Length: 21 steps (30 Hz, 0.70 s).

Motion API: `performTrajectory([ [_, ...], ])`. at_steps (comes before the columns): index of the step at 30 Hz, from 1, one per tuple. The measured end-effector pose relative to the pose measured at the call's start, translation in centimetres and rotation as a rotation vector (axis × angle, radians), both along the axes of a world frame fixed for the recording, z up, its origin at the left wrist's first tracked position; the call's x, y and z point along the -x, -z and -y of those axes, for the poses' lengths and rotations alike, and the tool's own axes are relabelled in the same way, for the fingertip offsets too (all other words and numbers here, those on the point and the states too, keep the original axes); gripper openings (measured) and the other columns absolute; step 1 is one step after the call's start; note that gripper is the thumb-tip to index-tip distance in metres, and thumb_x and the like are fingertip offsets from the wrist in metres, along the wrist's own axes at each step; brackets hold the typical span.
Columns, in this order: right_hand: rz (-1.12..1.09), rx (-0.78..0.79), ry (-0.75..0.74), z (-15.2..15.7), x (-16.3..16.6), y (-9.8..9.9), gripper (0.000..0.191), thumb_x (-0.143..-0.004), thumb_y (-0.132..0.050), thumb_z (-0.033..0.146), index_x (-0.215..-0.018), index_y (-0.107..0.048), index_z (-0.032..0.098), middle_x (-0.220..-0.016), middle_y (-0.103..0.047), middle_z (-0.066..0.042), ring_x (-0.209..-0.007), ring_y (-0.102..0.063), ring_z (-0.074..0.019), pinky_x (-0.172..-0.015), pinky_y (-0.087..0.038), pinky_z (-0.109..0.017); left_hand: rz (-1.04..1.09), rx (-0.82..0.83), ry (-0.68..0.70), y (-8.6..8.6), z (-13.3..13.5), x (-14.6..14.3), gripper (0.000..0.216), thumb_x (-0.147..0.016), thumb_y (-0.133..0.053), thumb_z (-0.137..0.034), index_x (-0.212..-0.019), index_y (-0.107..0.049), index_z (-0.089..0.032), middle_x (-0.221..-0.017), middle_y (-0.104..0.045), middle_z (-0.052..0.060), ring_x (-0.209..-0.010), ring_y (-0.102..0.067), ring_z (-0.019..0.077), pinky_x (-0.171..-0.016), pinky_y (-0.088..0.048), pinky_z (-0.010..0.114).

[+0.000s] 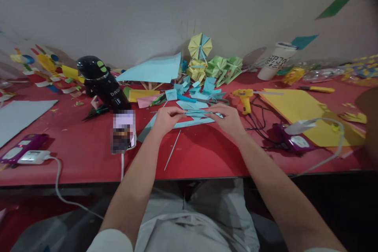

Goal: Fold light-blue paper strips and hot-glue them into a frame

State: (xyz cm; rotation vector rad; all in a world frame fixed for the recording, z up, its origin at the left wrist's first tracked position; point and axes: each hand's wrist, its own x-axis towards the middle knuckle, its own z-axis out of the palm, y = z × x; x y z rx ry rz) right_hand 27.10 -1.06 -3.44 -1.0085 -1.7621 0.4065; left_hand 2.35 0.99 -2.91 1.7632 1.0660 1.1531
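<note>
Paper (pixel 197 113), blue and folded thin, is in the middle of the frame. It is likely light, a bit stiff at the folds, and easy to crease or tear, so the ends seem best to hold, with a soft pinch. The left hand (pixel 167 119) is nearly closed, pinching the paper's left end. The right hand (pixel 229 118) pinches its right end, curled the same way

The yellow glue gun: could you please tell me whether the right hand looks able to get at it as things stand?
Probably yes: the glue gun lies close beyond the right hand, with nothing visibly between them, though that hand would first need to release the folded blue paper.
</note>
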Motion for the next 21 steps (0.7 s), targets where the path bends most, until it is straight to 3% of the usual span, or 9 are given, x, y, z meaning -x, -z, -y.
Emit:
performTrajectory([
  [4,0.01,-0.007,-0.002,-0.08,-0.03,0.07,0.008,-0.082,-0.072,0.029,-0.083,-0.08,0.029,-0.089,-0.077,-0.003,-0.085,-0.07,-0.0215,-0.08,-0.055,-0.036,-0.014,0.002,0.038,-0.27,0.31,-0.02,0.013,-0.076,-0.069,-0.025,-0.081,-0.078,-0.017,-0.088,-0.078,0.008,-0.086,-0.073,0.0215,-0.079,-0.058,0.033],
  [16,-0.011,0.08,0.019,-0.7,-0.25,0.49,0.013,-0.082,-0.072,0.035,-0.09,-0.08,0.027,-0.094,-0.074,-0.006,-0.088,-0.068,-0.0218,-0.077,-0.055,-0.037,-0.062,0.001,0.063,-0.71,0.67,0.02,0.02,-0.074,-0.076,-0.033,-0.087,-0.079,-0.018,-0.09,-0.078,0.007,-0.087,-0.072,0.021,-0.081,-0.057,0.032],
  [21,-0.23,0.333,-0.065,-0.54,0.31,0.21,0.042,-0.073,-0.078,0.047,-0.109,-0.075,0.024,-0.102,-0.074,-0.007,-0.087,-0.067,-0.0208,-0.08,-0.056,-0.038,-0.087,0.042,0.058,-0.46,0.58,-0.08,0.018,-0.072,-0.078,-0.033,-0.083,-0.079,-0.019,-0.085,-0.077,0.005,-0.085,-0.072,0.0217,-0.079,-0.056,0.033],
])
